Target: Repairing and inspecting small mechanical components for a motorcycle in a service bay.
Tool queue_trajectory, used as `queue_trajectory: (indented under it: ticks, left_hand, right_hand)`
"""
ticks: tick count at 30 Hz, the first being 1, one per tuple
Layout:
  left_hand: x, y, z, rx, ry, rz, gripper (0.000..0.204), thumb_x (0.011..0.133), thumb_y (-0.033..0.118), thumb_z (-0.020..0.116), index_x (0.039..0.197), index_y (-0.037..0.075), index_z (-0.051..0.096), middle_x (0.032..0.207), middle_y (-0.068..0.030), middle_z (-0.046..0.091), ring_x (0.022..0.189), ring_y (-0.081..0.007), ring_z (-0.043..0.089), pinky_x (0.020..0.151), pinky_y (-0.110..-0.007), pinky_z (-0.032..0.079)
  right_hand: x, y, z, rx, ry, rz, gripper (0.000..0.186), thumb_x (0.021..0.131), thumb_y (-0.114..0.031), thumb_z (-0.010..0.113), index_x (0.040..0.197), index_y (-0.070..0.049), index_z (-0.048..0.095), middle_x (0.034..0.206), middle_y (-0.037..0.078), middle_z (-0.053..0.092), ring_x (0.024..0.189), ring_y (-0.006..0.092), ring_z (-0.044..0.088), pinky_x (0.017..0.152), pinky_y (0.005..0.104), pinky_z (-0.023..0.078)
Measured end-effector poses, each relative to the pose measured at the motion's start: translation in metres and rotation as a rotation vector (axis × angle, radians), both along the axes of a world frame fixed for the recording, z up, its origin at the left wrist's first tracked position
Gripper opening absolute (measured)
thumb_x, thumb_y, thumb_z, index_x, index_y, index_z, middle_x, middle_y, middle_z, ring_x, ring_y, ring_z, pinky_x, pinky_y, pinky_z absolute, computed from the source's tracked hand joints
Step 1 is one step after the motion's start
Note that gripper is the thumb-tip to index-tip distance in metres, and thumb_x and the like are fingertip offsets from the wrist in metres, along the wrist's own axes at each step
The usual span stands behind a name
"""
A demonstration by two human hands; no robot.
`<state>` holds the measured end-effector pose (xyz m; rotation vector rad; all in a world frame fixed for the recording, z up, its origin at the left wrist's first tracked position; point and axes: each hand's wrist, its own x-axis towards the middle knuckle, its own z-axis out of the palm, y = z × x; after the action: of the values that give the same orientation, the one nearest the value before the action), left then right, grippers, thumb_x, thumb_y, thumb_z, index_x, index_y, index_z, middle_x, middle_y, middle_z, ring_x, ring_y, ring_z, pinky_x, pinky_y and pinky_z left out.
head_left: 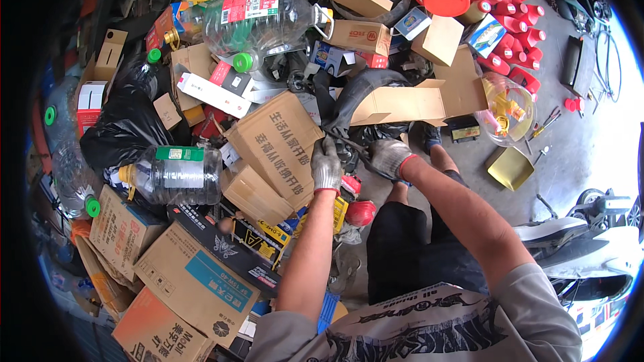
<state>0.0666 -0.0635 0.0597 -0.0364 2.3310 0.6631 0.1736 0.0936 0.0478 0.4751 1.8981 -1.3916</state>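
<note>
Both my hands wear grey-white work gloves with red cuffs. My left hand [327, 167] is closed at the lower end of a bent black strip [344, 110], which looks like rubber or plastic. Just right of it, my right hand [390, 159] grips a thin dark part of the same piece; its fingertips are partly hidden. The strip curves up and away to the right, behind an unfolded cardboard box [399, 104]. Against the left hand's outer side leans a flattened brown carton [272, 144] with dark printing.
Large clear plastic jugs [178, 174] with green caps lie among cartons and a black bag [127, 121] on the left. Far right are red bottles [513, 23], a clear tub [503, 104], a yellowish tray [510, 167] and pliers [547, 121]. A motor scooter [590, 255] stands at right.
</note>
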Motion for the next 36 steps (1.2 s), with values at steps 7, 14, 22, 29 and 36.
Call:
queue_trajectory:
  ticks: [7, 14, 22, 29, 36]
  left_hand:
    - [-0.002, -0.008, 0.003, 0.123, 0.045, -0.02, 0.039, 0.101, 0.031, 0.042, 0.118, -0.003, 0.054, 0.094, -0.018, 0.064, 0.083, -0.0271, 0.061, 0.076, -0.038, 0.049]
    - [-0.005, -0.006, 0.014, 0.149, -0.065, 0.029, 0.034, 0.1, 0.029, 0.042, 0.109, -0.001, 0.056, 0.08, -0.0092, 0.062, 0.071, -0.0168, 0.058, 0.066, -0.032, 0.048]
    - [-0.008, -0.005, 0.01, 0.18, -0.023, -0.057, 0.03, 0.099, 0.028, 0.042, 0.1, 0.002, 0.059, 0.079, -0.003, 0.061, 0.066, -0.0104, 0.053, 0.061, -0.028, 0.045]
    - [-0.005, 0.006, 0.0, 0.242, -0.022, 0.131, 0.03, 0.098, 0.028, 0.043, 0.094, 0.003, 0.06, 0.076, -0.002, 0.059, 0.064, -0.0109, 0.05, 0.06, -0.028, 0.042]
    - [-0.01, -0.006, 0.003, 0.275, -0.182, 0.326, 0.029, 0.095, 0.028, 0.042, 0.082, 0.007, 0.057, 0.066, -0.001, 0.055, 0.054, -0.0101, 0.048, 0.053, -0.026, 0.04]
  right_hand:
    - [0.009, -0.002, -0.023, -0.344, 0.084, -0.049, 0.04, 0.077, -0.033, 0.058, 0.097, -0.001, 0.068, 0.099, 0.023, 0.065, 0.094, 0.0349, 0.063, 0.08, 0.0413, 0.048]
    - [-0.005, 0.003, -0.028, -0.354, 0.295, 0.312, 0.039, 0.075, -0.032, 0.061, 0.097, 0.0, 0.067, 0.106, 0.021, 0.065, 0.096, 0.0343, 0.062, 0.078, 0.0405, 0.047]
    - [-0.02, 0.017, -0.006, -0.274, -0.054, 0.287, 0.044, 0.07, -0.031, 0.061, 0.101, -0.001, 0.067, 0.092, 0.02, 0.068, 0.089, 0.0344, 0.065, 0.076, 0.0431, 0.048]
    - [0.006, -0.001, -0.066, -0.252, 0.353, 0.213, 0.032, 0.074, -0.028, 0.06, 0.09, 0.0, 0.066, 0.093, 0.022, 0.065, 0.09, 0.0377, 0.062, 0.076, 0.0449, 0.048]
    - [-0.008, 0.009, -0.018, -0.179, 0.238, 0.011, 0.039, 0.077, -0.035, 0.057, 0.094, -0.002, 0.069, 0.096, 0.024, 0.066, 0.095, 0.0379, 0.063, 0.08, 0.0443, 0.049]
